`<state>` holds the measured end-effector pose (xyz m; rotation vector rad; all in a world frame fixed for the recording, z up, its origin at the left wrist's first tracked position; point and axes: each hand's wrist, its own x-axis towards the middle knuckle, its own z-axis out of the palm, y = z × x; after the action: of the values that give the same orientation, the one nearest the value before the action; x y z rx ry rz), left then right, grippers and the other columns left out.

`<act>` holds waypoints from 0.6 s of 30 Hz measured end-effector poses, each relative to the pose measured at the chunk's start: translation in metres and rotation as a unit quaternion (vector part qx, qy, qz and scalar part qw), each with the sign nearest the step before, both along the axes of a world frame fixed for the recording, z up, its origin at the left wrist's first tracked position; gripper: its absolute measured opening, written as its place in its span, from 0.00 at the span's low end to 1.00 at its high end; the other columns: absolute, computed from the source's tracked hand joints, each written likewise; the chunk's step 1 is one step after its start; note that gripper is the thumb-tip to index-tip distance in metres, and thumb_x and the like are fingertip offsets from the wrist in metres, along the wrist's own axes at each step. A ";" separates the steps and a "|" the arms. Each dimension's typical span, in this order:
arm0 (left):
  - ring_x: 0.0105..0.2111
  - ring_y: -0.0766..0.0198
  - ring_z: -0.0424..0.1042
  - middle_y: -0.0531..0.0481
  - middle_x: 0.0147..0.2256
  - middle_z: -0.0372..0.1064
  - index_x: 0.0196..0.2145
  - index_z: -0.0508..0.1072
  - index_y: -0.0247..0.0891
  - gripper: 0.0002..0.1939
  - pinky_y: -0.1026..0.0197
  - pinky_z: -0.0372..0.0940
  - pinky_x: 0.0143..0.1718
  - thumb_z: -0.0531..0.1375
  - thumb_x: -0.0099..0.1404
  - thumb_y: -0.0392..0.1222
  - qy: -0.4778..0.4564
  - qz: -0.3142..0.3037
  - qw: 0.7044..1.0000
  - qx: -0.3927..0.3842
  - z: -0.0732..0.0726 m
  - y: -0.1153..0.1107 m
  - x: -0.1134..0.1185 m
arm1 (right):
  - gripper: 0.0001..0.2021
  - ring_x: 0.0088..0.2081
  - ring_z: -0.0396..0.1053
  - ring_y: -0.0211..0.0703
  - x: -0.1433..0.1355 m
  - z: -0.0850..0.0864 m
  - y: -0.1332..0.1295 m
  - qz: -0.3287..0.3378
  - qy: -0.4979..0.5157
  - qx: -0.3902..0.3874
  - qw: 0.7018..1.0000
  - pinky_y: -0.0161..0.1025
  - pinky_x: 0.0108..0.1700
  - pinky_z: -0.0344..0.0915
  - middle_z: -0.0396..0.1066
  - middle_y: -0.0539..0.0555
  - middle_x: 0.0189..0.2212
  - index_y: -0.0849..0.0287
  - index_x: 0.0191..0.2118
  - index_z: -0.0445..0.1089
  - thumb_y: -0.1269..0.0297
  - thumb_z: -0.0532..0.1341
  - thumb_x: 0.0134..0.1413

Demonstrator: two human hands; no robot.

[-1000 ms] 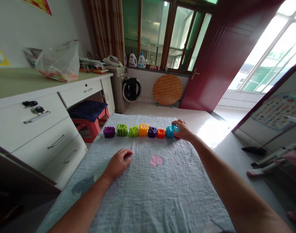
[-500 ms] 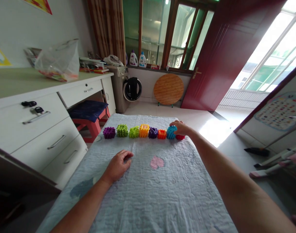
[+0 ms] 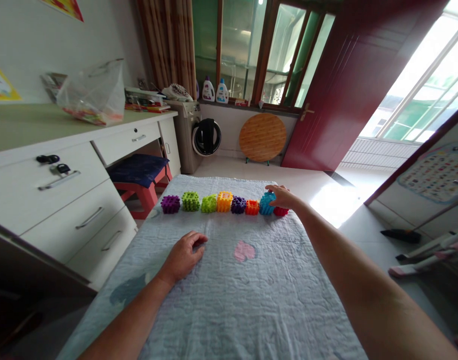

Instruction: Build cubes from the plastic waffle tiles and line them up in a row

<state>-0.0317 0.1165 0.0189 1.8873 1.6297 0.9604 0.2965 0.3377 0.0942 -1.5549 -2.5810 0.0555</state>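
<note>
A row of colourful interlocking cube blocks stands across the far part of the cloth. From the left come a dark purple block, a green block, a lime block, a yellow block, a violet block, an orange-red block, a blue block and a red block. My right hand is on the blue block, thumb at its near side and fingers over its top; it partly covers the red one. My left hand rests on the cloth, loosely curved, thumb apart, holding nothing.
A pale quilted cloth covers the table. At left are a white desk with drawers and a red stool with a dark cushion. A washing machine, a round wooden tabletop and a red door stand beyond.
The view has shifted slightly, so everything sits a little further right. The fingers of my right hand look a bit straighter over the blue block. My left hand stays put.
</note>
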 end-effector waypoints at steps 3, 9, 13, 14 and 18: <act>0.38 0.61 0.71 0.48 0.37 0.69 0.36 0.72 0.38 0.09 0.59 0.67 0.44 0.55 0.57 0.37 0.001 -0.001 1.000 -0.001 0.001 -0.001 0.001 | 0.33 0.50 0.61 0.57 -0.003 0.002 0.001 0.002 -0.003 0.001 1.000 0.44 0.44 0.57 0.69 0.57 0.49 0.55 0.56 0.63 0.65 0.63 0.38; 0.38 0.61 0.71 0.49 0.36 0.69 0.36 0.72 0.38 0.09 0.59 0.67 0.44 0.55 0.57 0.37 0.002 0.000 1.000 -0.001 0.000 0.001 0.000 | 0.34 0.49 0.62 0.58 -0.008 -0.003 -0.001 -0.006 -0.017 -0.002 1.000 0.44 0.43 0.58 0.69 0.57 0.49 0.55 0.56 0.64 0.64 0.64 0.36; 0.39 0.60 0.71 0.49 0.37 0.70 0.36 0.72 0.38 0.09 0.59 0.67 0.44 0.55 0.57 0.38 -0.001 0.002 1.000 -0.002 0.001 0.001 0.001 | 0.36 0.49 0.62 0.59 -0.009 -0.007 -0.003 -0.008 -0.023 -0.004 1.000 0.45 0.43 0.58 0.70 0.58 0.49 0.56 0.57 0.62 0.64 0.65 0.35; 0.39 0.60 0.71 0.49 0.37 0.70 0.36 0.72 0.38 0.09 0.58 0.67 0.44 0.55 0.57 0.38 -0.001 0.002 1.000 -0.002 0.001 0.001 0.001 | 0.37 0.49 0.63 0.59 -0.009 -0.007 -0.003 -0.007 -0.024 -0.003 1.000 0.45 0.44 0.58 0.70 0.58 0.48 0.56 0.58 0.62 0.65 0.66 0.35; 0.39 0.60 0.71 0.49 0.36 0.70 0.35 0.72 0.39 0.09 0.58 0.67 0.44 0.55 0.57 0.38 -0.001 0.004 1.000 -0.003 0.002 0.000 0.002 | 0.39 0.49 0.63 0.60 -0.012 -0.008 -0.005 -0.004 -0.021 -0.002 1.000 0.46 0.45 0.59 0.70 0.56 0.48 0.53 0.59 0.61 0.69 0.66 0.34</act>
<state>-0.0301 0.1164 0.0214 1.8764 1.6370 0.9595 0.2847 0.3329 0.0867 -1.5855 -2.6076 0.0261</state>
